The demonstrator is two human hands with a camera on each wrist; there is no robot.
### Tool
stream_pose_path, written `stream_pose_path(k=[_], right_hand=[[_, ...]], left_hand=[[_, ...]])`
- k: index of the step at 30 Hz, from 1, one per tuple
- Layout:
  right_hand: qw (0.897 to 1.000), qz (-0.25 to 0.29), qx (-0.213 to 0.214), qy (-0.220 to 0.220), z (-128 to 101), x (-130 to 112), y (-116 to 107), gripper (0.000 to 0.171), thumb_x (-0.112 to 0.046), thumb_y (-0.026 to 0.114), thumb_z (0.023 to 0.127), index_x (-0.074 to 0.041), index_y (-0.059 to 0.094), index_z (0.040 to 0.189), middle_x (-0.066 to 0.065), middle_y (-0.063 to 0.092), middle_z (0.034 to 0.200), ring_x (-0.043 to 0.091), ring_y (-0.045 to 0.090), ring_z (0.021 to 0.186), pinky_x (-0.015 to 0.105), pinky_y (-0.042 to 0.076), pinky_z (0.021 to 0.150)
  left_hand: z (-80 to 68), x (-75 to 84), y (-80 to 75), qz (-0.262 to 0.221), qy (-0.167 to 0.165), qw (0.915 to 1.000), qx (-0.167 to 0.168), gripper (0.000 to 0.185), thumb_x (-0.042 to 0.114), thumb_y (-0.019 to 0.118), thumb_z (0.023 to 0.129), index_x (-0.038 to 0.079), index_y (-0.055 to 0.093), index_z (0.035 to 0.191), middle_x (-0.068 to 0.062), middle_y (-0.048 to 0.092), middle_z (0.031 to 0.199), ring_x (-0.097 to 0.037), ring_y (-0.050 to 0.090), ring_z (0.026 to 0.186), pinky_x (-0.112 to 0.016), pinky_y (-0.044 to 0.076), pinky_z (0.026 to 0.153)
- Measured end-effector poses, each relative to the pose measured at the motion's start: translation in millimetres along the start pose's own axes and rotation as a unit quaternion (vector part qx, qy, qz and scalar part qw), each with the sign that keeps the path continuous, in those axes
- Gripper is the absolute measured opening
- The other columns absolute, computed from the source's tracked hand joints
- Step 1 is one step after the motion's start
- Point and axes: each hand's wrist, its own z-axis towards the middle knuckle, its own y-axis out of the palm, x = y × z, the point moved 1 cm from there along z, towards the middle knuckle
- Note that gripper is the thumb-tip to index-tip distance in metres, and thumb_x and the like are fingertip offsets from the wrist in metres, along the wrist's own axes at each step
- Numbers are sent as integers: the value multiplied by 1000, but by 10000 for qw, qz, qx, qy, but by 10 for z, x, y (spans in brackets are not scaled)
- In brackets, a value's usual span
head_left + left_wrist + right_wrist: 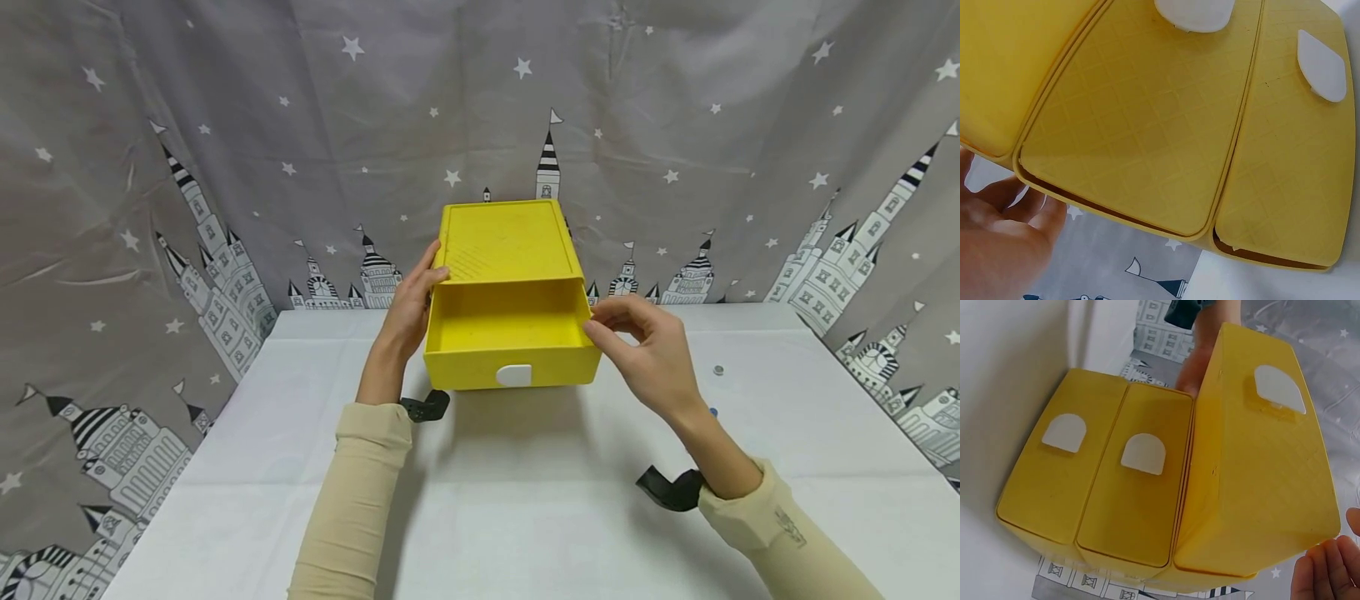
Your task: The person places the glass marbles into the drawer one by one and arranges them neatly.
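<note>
A yellow drawer unit point(506, 242) stands on the white table, its top drawer point(517, 367) pulled out toward me. Inside, the part of that drawer that shows is bare yellow. My left hand point(408, 308) holds the unit's left side, thumb over the top front corner and fingers along the wall. At the drawer's right front corner, my right hand point(648, 350) pinches the side rim between thumb and fingers. Below it in the right wrist view are two closed drawers, a middle drawer point(1135, 519) and a bottom drawer point(1054, 481), each with a white tab.
A small grey round piece point(718, 370) lies on the table point(525, 500) to the right. Close by, a blue piece point(713, 412) is partly hidden by my right forearm. Behind the table hangs a grey curtain point(375, 125) printed with castles and stars.
</note>
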Motion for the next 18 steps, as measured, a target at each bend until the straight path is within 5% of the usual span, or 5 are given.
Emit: stream_pose_path(k=[18], right_hand=[[9967, -695, 8, 428, -255, 213, -271, 15, -6, 69, 92, 2, 70, 104, 10, 68, 97, 3, 60, 87, 13, 46, 84]], left_hand=[[-7, 0, 6, 29, 2, 10000, -53, 63, 22, 50, 100, 26, 24, 158, 5, 17, 163, -12, 19, 146, -33, 21, 117]])
